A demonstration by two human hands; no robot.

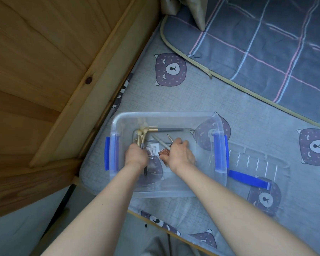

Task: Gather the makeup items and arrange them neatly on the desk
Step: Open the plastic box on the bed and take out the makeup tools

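still gathering: left hand (136, 154) curls round a bunch of brushes (141, 136) inside the clear bin (166, 114), right hand (179, 154) fingers clamp slim pencils (161, 142); next probably lifting everything out for the desk

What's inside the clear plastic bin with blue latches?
Gold-handled makeup brushes, a grey pencil, a clear compact, a copper item; the left hand and right hand hide anything beneath.

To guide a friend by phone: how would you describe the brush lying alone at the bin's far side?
On the bear-print sheet stands a clear plastic bin with blue latches. Along its far wall lies a makeup brush, gold ferrule, grey handle. Unlike the brushes in the left hand, it lies flat, no hand on it.
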